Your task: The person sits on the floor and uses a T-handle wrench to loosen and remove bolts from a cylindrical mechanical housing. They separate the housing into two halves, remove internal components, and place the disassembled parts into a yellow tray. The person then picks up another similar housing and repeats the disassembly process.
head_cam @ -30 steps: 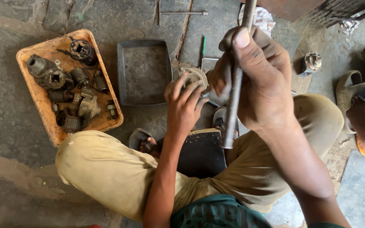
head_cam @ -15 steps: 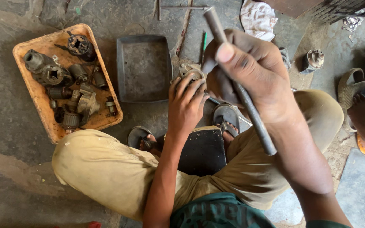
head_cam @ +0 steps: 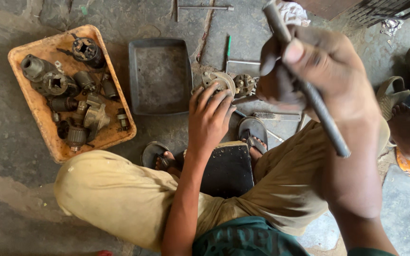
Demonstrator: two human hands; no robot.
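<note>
My right hand is raised close to the camera, closed around a grey metal rod that slants from the upper left down to the right. My left hand reaches down to the floor and grips a round, dirty metal motor part. A second small geared part lies just right of it. My knees in tan trousers spread to either side, and my sandalled feet rest beside a black block.
An orange tray at the left holds several greasy motor parts. An empty dark metal tray lies in the middle. A wire brush, a green-handled tool and a long bar lie on the concrete. Another person's foot is at right.
My right hand has risen toward the camera with the rod, which tilted from nearly upright to slanting down-right. My left hand stays on the round part.
</note>
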